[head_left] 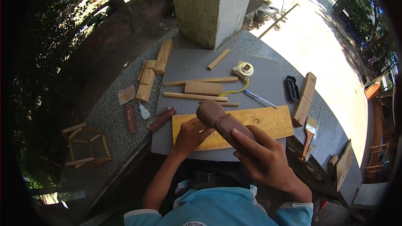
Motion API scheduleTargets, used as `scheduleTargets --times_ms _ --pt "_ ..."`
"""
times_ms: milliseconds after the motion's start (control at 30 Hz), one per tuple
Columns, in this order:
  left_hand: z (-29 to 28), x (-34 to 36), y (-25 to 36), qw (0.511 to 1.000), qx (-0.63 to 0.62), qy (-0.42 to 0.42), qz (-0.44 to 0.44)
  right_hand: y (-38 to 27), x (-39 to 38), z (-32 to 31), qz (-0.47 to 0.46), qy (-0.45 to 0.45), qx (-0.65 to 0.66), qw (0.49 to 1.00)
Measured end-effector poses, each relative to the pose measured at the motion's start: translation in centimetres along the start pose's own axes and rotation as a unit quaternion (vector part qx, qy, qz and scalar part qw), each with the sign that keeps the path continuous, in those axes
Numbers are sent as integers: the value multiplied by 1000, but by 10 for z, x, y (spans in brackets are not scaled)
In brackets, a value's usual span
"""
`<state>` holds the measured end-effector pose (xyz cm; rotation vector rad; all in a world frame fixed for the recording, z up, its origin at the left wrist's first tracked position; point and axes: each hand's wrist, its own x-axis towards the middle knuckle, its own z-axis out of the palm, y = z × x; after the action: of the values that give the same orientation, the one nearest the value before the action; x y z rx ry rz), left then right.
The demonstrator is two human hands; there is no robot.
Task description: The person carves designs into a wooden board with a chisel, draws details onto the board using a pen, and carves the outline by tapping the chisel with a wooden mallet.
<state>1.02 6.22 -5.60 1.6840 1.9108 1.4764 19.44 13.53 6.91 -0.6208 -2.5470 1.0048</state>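
A reddish-brown block with a rounded, knob-like end is held tilted above the table, its knob toward the far left. My right hand wraps round its lower body, the index finger lying along the top. My left hand is closed against the underside of the knob, and some of its fingertips are hidden behind it. Beneath the block lies a yellow wooden board with pencil-like drawing on it. Beyond that board are several light wood strips, a small wood block, a pen and a yellow tape measure.
Left of the grey board lie wood blocks, a white glue bottle, brown rolls and a wooden frame. At right are a black case, a long wood block and a paintbrush. A concrete pillar stands behind.
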Motion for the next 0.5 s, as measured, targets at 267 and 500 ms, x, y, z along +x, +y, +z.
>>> scheduleTargets --times_ms 267,500 --pt "-2 0 0 1000 3 -26 6 12 -4 7 -33 21 26 999" --pt "16 -7 11 993 -40 79 -83 24 -27 3 -46 209 89 973"
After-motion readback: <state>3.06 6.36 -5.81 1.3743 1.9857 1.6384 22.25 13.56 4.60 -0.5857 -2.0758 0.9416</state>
